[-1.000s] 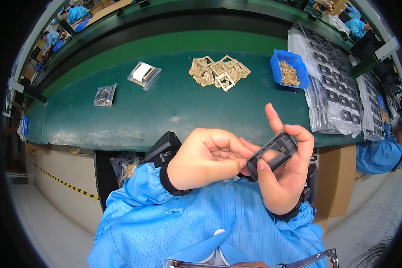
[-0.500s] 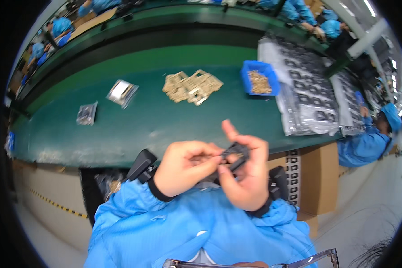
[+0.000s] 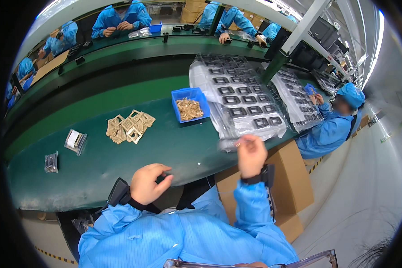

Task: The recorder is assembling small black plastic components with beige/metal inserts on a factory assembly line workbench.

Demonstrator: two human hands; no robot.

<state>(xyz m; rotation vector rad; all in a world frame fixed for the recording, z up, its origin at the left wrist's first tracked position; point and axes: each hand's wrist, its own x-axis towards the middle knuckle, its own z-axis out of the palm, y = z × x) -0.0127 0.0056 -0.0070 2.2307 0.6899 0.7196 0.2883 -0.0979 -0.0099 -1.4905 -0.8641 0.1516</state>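
Observation:
My left hand (image 3: 149,184) is held over the near edge of the green table (image 3: 174,154), its thumb and fingers apart with nothing between them. Farther right, my right hand (image 3: 251,157) is raised at the near edge of a clear plastic tray (image 3: 223,123), fingers curled together. A blurred greyish patch lies beside its fingertips; whether it is a held part or the tray's corner I cannot make out. Rows of black rectangular frames (image 3: 231,99) lie in that tray on white sheeting. No black frame shows clearly in either hand.
A blue bin (image 3: 194,95) holds small brass-coloured pieces (image 3: 189,109). Left of it are piled tan square frames (image 3: 129,126) and two small bags, one with a white label (image 3: 75,142), one dark (image 3: 51,162). A cardboard box (image 3: 290,178) stands below the table edge. A co-worker (image 3: 332,120) sits at right.
My hands have come apart; the black frame they held together no longer shows clearly. My right hand has reached toward the tray, my left stays back. The view has swung right.

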